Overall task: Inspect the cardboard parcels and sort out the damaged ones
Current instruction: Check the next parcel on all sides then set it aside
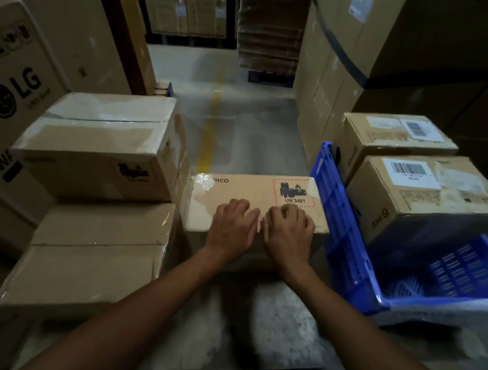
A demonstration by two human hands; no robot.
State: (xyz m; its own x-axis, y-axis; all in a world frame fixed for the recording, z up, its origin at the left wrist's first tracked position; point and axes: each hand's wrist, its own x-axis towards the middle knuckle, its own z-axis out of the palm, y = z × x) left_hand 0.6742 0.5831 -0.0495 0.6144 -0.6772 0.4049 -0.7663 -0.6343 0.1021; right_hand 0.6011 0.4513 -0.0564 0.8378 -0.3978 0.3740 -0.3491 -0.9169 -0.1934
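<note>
Both hands, left hand (233,222) and right hand (289,227), rest curled, gripping nothing, on the near edge of the parcel (253,194), whose long axis runs left-right.

Both hands, left hand (233,223) and right hand (289,230), rest palm-down, fingers (239,203) curled, on the lit PICO parcel (236,190) between stacked parcels (98,148) and blue crate (346,247).
</note>
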